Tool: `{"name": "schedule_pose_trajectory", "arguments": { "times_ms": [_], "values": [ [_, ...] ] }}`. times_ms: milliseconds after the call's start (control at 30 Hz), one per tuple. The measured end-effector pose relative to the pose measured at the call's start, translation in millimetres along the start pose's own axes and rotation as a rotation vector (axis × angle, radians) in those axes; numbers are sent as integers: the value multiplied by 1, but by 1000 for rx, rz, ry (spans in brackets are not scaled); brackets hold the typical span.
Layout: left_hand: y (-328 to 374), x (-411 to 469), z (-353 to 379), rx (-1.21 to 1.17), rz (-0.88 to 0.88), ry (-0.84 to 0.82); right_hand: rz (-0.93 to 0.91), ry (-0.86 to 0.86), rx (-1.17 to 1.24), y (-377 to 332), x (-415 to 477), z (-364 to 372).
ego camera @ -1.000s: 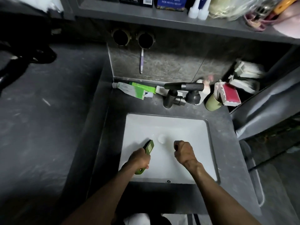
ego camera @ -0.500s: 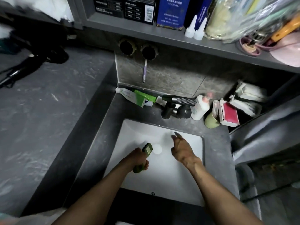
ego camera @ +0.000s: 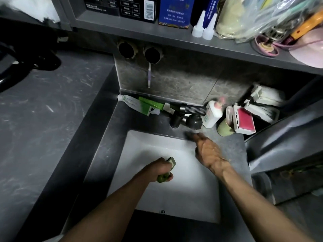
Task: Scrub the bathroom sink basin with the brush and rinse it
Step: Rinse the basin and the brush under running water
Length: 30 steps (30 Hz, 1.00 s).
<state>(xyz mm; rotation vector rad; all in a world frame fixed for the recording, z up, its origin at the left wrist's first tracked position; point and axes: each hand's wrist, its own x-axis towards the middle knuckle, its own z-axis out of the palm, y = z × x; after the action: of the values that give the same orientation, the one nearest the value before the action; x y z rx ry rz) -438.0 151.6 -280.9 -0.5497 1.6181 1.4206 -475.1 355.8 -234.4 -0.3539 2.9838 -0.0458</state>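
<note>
Reaching away from the middle, the right grip now stretches to the far right corner of the sink basin, its straight fingers blurred at the rim just near of the dark faucet. Half a second ago it hovered beside the brush head. It is open and holds nothing. The left grip has barely shifted — it is closed round the green handle of the brush, whose head points far-right, low over the white floor of the basin, left of centre. Whether the bristles touch the porcelain I cannot tell.

No water runs from the spout, so I judge that scrubbing pauses while the free hand goes for the knob to start the rinse.

The risks lie at the far right. A white pump bottle stands just beside the knob. A pale green cup stands next to it on the grey surface, with a red-and-white case against it. A hasty reach could knock either over or into the basin. The hand looks wet, so it may slip on the knob. Opening the tap hard could also splash water off the shallow basin onto the surface and the tubes along the far wall.
</note>
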Motion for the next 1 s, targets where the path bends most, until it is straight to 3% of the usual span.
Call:
{"name": "schedule_pose_trajectory", "arguments": {
  "times_ms": [100, 400, 500, 633, 667, 800, 900, 1000],
  "values": [
    [2, 10, 4, -27, -28, -2, -71, 27, -1, -20, 14, -10],
    [16, 10, -5, -59, -29, 33, 193, -219, -270, -11, 62, -28],
    [23, 7, -5, -81, -17, 14, 285, -221, -37, -6, 47, -15],
    [25, 11, 0, 18, -15, 18, 325, 104, 330, -18, 32, -6],
    [25, 15, 3, 90, -11, 30, 348, 58, 432, -24, 28, 2],
    [24, 21, 27, 427, 36, 14, 757, -442, 1057, -51, 3, 41],
    [18, 30, 42, 592, 83, -10, 984, -508, 1475, -70, -10, 57],
    [15, 36, 44, 577, -28, -1, 1154, -519, 1773, -69, -12, 65]
  ]
}}
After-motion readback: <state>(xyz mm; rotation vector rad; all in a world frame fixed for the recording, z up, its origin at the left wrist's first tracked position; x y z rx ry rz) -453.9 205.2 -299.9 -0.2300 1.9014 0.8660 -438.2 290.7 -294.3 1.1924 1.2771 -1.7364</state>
